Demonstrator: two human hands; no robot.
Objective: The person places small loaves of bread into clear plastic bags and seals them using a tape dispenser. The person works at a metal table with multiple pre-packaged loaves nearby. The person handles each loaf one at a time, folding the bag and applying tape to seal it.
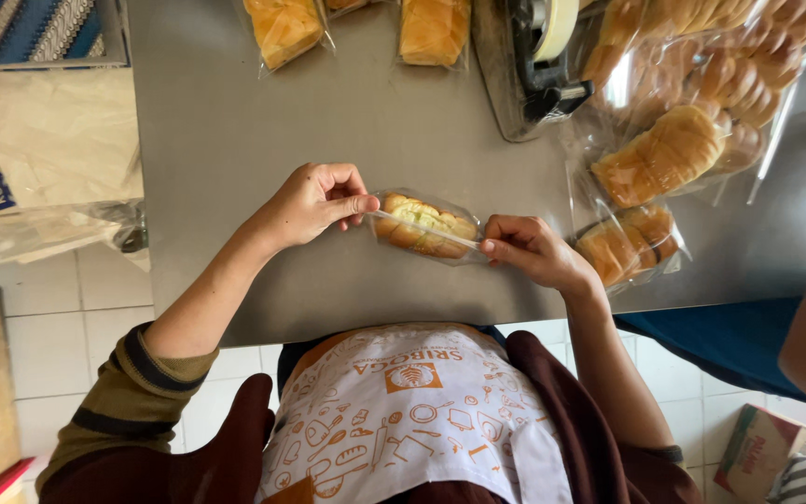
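Between both hands' fingers (366,203) — pinched on its ends — lies a clear-wrapped golden bun (424,227) with pale filling.

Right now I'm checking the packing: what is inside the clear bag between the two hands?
The clear bag holds one golden bread roll, seen through the plastic. The left hand and right hand pinch its ends. The roll's underside, against the metal table, is hidden.

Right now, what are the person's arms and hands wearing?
Both hands are bare: the left hand and right hand wear no gloves or rings that show. The left sleeve is pushed up to the elbow, olive with dark stripes. The right forearm is bare, with only a dark cuff near the elbow.
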